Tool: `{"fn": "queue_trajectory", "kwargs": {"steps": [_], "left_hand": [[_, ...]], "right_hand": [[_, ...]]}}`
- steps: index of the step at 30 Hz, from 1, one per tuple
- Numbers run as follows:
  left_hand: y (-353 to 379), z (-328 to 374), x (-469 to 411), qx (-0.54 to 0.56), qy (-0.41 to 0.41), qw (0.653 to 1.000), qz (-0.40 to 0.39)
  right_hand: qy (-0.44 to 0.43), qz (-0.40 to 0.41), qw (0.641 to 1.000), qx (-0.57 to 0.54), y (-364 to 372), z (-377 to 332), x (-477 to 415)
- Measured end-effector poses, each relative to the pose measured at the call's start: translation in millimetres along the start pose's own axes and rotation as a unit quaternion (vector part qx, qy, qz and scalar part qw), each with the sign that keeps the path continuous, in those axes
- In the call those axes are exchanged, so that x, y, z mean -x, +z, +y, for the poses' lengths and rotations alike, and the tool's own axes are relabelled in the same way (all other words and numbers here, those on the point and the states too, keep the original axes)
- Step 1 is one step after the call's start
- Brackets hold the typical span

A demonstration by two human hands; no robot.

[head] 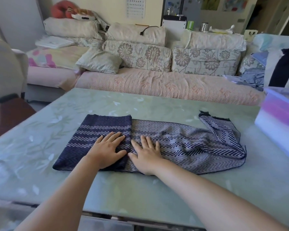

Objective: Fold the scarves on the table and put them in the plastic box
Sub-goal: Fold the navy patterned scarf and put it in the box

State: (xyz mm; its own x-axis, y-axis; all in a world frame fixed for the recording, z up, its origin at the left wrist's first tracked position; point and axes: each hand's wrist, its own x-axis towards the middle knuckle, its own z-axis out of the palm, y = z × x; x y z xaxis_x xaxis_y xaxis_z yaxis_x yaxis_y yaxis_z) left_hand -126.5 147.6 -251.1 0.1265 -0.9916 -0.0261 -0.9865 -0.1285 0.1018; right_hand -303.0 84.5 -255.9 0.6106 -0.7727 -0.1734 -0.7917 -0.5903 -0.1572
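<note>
Fingers (143,141) of both hands lie flat, gripping nothing: left hand (109,147) presses the folded dark flap of the scarf (182,144), right hand (146,154) its striped run. It lies centred on the bench (140,189), rumpled end at 2 o'clock, plastic box (277,117) at 3 o'clock. Judged soft, light; take the rumpled end's corners.

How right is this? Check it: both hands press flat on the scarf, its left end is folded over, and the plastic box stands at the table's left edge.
One point is wrong: the head view shows the plastic box at the right edge of the table, not the left. Left hand and right hand do press flat on the scarf, its left end folded over.
</note>
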Motion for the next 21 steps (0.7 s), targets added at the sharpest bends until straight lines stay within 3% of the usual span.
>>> {"fn": "queue_trajectory", "kwargs": {"steps": [3, 8, 15, 21], "left_hand": [[-15, 13, -7, 0.003, -0.02, 1.0, 0.013], [-32, 64, -31, 0.038, 0.0, 0.998, 0.055], [-35, 177, -54, 0.122, 0.123, 0.982, 0.073], [-12, 250, -70, 0.149, 0.191, 0.968, 0.06]], "right_hand": [[-0.031, -0.002, 0.998, -0.054, -15, 10, 7], [-0.05, 0.082, 0.985, -0.146, -49, 73, 36], [0.052, 0.161, 0.983, -0.077, -85, 205, 87], [0.184, 0.271, 0.942, -0.078, -88, 300, 100]]}}
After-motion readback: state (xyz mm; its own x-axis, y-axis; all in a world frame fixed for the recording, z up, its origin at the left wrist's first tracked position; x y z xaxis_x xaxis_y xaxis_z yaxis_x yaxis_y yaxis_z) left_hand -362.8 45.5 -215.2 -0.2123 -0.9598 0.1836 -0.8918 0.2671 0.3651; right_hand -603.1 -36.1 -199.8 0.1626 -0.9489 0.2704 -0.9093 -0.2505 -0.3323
